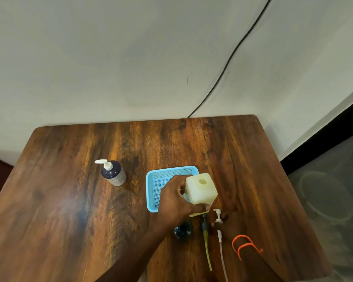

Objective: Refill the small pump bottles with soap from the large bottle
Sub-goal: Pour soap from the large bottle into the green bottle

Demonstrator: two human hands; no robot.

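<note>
Cream-coloured translucent plastic makes up the large bottle [201,189], which the left hand [176,202] holds tipped over, its flat base turned up toward the camera, at about 3 o'clock of the blue basket [168,187] near the middle of the desk [69,210]. The left fingers are curled round its side, thumb along the lower edge; the grip looks firm. Judging by its bulk, the bottle is probably heavy when full and its walls likely give a little under a squeeze, so the square flanks low on the body seem the safest hold; soap drips would make it slippery. Below it, at 6 o'clock, the right hand [222,223] pinches a white pump head [218,215] with its tube [222,259] trailing toward the near edge; a yellowish tube [207,249] lies just beside it. A dark small bottle [182,231] stands open at 7 o'clock of the large one, light and easy to topple. Another small pump bottle [113,173], capped, stands well apart at 9 o'clock of the basket.
</note>
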